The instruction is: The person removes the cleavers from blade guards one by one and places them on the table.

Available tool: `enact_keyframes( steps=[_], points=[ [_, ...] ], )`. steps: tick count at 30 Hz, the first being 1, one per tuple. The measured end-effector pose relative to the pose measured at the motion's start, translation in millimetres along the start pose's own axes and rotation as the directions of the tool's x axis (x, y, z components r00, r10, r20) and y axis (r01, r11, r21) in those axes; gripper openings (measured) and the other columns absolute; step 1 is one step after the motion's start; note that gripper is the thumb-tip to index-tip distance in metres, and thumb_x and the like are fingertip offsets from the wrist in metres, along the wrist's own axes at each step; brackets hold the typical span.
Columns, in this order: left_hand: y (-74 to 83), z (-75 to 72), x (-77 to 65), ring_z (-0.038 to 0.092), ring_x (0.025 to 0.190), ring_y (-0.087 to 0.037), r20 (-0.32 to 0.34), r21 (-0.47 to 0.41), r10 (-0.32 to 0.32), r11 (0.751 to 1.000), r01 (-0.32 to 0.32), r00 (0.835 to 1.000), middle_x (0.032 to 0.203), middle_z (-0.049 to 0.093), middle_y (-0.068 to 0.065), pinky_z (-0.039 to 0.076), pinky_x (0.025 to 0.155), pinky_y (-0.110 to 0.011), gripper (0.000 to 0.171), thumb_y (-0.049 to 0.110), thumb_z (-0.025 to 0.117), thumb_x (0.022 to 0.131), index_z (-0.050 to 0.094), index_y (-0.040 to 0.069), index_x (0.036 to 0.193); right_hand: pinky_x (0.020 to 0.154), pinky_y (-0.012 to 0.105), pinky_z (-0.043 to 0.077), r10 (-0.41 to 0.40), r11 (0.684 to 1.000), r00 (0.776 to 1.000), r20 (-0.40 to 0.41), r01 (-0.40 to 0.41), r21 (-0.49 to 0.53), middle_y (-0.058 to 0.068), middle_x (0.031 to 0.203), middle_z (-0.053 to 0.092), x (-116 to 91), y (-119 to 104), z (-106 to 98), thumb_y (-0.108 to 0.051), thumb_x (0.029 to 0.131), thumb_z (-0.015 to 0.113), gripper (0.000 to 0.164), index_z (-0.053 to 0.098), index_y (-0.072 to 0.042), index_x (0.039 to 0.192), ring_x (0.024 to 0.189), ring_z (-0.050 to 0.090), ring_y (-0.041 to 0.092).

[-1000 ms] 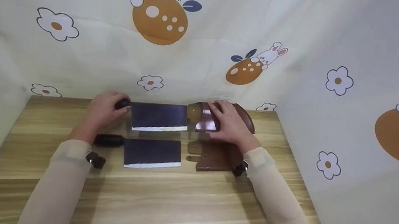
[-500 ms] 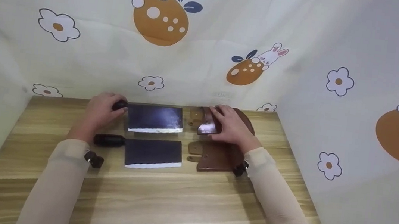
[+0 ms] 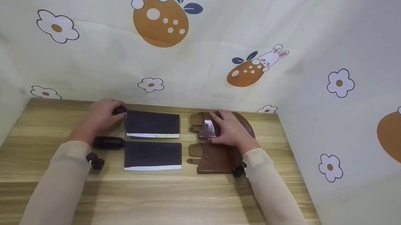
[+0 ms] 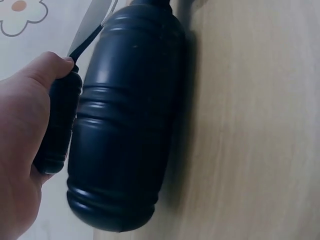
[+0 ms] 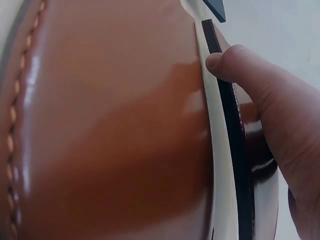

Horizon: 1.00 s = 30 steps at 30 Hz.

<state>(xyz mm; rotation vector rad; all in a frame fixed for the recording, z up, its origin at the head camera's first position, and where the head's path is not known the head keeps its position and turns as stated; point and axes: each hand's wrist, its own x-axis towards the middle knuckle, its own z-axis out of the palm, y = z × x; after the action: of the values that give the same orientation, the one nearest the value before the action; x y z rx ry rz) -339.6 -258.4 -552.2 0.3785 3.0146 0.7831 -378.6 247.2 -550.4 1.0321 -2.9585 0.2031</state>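
Observation:
My left hand grips the black handle of the far cleaver; its dark blade with a bright edge points right. In the left wrist view the thumb lies along that handle. My right hand holds the far brown leather sheath, its thumb on the near edge in the right wrist view. A small gap separates blade tip and sheath. A second cleaver lies nearer me, and its ribbed handle fills the left wrist view. Right of it lies a second sheath, partly under my right wrist.
Everything is on a wood-grain table. A pale curtain printed with rabbits and flowers stands behind the table's far edge and along both sides. Each wrist wears a small black camera.
The far cleaver has come left and toward me, from touching the far sheath to lying apart from it. That sheath has also come slightly toward me. The near pair has stayed put.

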Motion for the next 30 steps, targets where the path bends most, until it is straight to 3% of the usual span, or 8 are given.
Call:
enact_keyframes(
  steps=[8,15,21,23,28,30],
  points=[
    [-2.6,5.2,3.6,0.051,0.141,-0.05,0.031,0.01,-0.027,1.0,0.026,0.999,0.148,0.062,-0.025,0.035,0.119,-0.074,0.044,0.03,0.065,0.111,0.064,0.006,0.148,0.131,0.051,0.03,0.012,1.0,0.999,0.047,-0.012,-0.003,0.023,0.172,0.038,6,0,7,-0.055,0.084,0.089,0.11,0.04,-0.009,0.171,0.159,0.035,0.039],
    [-0.3,9.1,6.7,0.046,0.145,-0.053,0.071,0.02,-0.041,0.999,0.04,0.997,0.155,0.055,-0.03,0.029,0.121,-0.076,0.049,0.03,0.061,0.114,0.058,0.002,0.153,0.131,0.052,0.029,0.039,0.999,0.997,0.066,-0.041,0.027,0.023,0.172,0.038,10,4,10,-0.055,0.083,0.088,0.11,0.04,-0.01,0.171,0.157,0.037,0.041],
    [0.2,16.0,6.0,0.05,0.141,-0.053,0.036,0.017,-0.007,1.0,0.006,0.999,0.148,0.056,-0.03,0.037,0.118,-0.073,0.041,0.024,0.063,0.113,0.064,0.0,0.145,0.132,0.055,0.026,0.068,0.996,0.989,0.128,-0.075,0.052,0.019,0.174,0.038,9,2,8,-0.057,0.086,0.086,0.109,0.036,-0.016,0.174,0.159,0.036,0.043],
    [0.2,18.8,6.0,0.051,0.14,-0.052,0.021,0.015,-0.003,1.0,0.002,1.0,0.146,0.058,-0.027,0.035,0.118,-0.075,0.037,0.023,0.063,0.112,0.067,0.002,0.143,0.131,0.056,0.027,0.072,0.995,0.986,0.147,-0.082,0.063,0.019,0.174,0.038,8,1,7,-0.057,0.087,0.086,0.108,0.035,-0.016,0.174,0.159,0.035,0.043],
    [1.0,23.1,7.2,0.048,0.141,-0.051,0.0,0.03,-0.037,0.999,0.037,0.999,0.147,0.059,-0.025,0.029,0.116,-0.083,0.037,0.024,0.062,0.113,0.067,0.005,0.144,0.13,0.056,0.03,0.081,0.991,0.982,0.171,-0.098,0.092,0.018,0.176,0.035,8,-1,5,-0.054,0.089,0.086,0.105,0.036,-0.019,0.174,0.161,0.033,0.042],
    [0.9,24.2,7.2,0.048,0.142,-0.05,-0.002,0.028,-0.044,0.999,0.044,0.999,0.148,0.058,-0.025,0.032,0.116,-0.081,0.039,0.025,0.062,0.113,0.065,0.005,0.146,0.13,0.055,0.03,0.084,0.99,0.981,0.175,-0.103,0.101,0.016,0.176,0.034,7,-2,5,-0.053,0.089,0.086,0.104,0.037,-0.02,0.174,0.161,0.033,0.04]
  ],
)
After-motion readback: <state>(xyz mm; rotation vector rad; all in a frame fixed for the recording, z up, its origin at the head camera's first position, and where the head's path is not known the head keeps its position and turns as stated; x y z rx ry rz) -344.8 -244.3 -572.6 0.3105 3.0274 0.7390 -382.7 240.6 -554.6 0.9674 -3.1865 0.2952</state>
